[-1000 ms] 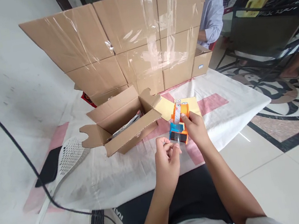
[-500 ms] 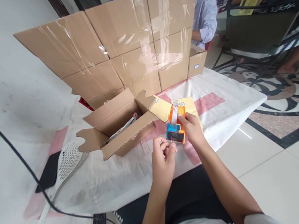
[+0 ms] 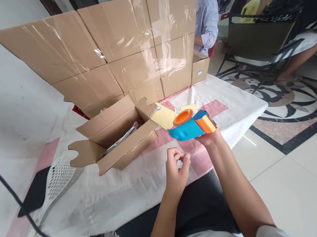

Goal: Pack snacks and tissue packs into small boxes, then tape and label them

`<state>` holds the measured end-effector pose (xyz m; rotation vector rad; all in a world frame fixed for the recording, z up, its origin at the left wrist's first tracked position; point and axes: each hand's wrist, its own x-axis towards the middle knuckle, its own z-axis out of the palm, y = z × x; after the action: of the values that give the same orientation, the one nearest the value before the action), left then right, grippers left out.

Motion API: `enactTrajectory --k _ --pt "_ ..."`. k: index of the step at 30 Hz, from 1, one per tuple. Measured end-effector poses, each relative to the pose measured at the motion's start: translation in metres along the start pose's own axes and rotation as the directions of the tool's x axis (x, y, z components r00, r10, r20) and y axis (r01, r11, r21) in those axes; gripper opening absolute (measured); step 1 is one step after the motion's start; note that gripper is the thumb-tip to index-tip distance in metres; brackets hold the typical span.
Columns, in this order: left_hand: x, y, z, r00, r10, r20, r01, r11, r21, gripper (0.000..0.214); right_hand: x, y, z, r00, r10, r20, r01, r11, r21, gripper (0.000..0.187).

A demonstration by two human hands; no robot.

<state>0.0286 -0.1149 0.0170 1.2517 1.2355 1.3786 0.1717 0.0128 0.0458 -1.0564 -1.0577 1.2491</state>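
My right hand (image 3: 212, 138) grips a blue and orange tape dispenser (image 3: 187, 130) from below, and the dispenser hides most of its fingers. Lower and to the left, my left hand (image 3: 176, 168) is closed in a pinch, thumb against curled fingertips. Whether a bit of tape is between those fingers I cannot make out. Left of both hands stands an open cardboard box (image 3: 130, 149) with its flaps up and a flat printed packet (image 3: 123, 136) inside. Yellow envelopes (image 3: 164, 115) lie behind the dispenser.
A tall wall of taped cardboard (image 3: 129, 31) rises behind the box, with a small carton (image 3: 200, 68) at its right end. A white perforated swatter (image 3: 57, 176) and a black flat object (image 3: 36, 192) lie left. A black cable (image 3: 10, 188) crosses the left side. Two other people sit beyond.
The dispenser has turned over in my right hand, now showing its blue side, and sits slightly higher. My left hand is now farther from it, still pinched. The view has shifted a little right.
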Motion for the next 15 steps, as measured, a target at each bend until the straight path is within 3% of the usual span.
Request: enactTrajectory --k 3,5,6,8,11,13,15 --pt "0.002 -0.006 -0.011 1.000 -0.003 -0.026 0.001 0.998 -0.065 0.020 0.025 -0.006 -0.003 0.968 -0.085 -0.236 0.086 0.996 -0.006 0.046" --pt "0.005 -0.003 -0.018 0.997 0.037 -0.066 -0.042 0.996 -0.083 0.022 0.048 -0.004 0.009 0.914 -0.203 -0.352 0.152 0.974 -0.169 0.040" --pt "0.007 0.000 -0.022 0.995 0.052 -0.087 -0.060 0.994 -0.087 0.023 0.060 -0.002 0.019 0.905 -0.253 -0.342 0.159 0.947 -0.278 0.039" --pt "0.009 0.005 -0.026 0.990 0.074 -0.119 -0.086 0.992 -0.092 0.025 0.082 0.005 0.040 0.936 -0.266 -0.229 0.142 0.884 -0.446 0.039" --pt "0.008 0.010 -0.032 0.984 0.116 -0.138 -0.128 0.988 -0.086 0.024 0.095 0.012 0.061 0.990 -0.138 -0.024 0.107 0.852 -0.512 0.031" --pt "0.006 0.011 -0.037 0.978 0.158 -0.138 -0.168 0.983 -0.068 0.021 0.082 0.010 0.062 0.993 -0.118 0.030 0.117 0.857 -0.501 0.018" --pt "0.003 0.012 -0.042 0.971 0.197 -0.132 -0.204 0.978 -0.043 0.018 0.051 0.002 0.055 0.986 -0.134 0.096 0.163 0.866 -0.472 0.020"
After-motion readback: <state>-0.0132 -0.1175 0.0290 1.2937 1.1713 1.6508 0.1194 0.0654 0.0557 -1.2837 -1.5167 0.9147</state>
